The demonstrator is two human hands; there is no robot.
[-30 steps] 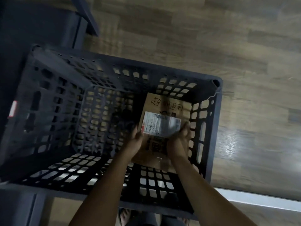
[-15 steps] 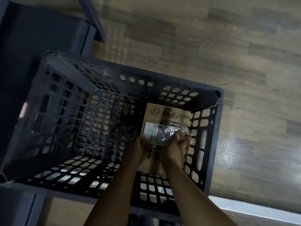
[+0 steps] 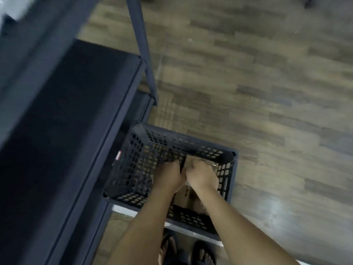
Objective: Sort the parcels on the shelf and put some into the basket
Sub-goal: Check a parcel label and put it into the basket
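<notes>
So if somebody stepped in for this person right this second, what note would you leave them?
Left hand: low in the basket, fingers curled at the cardboard parcel; blur hides whether it grips.
Right hand: beside the left one, on the same parcel; grip equally unclear.
Parcel: inside the basket, toward its right side. The basket sits beside the dark shelf.
Done: one parcel is in the basket.
Left: free both hands, then go on sorting at the shelf; its parcels cannot be made out from here.
</notes>
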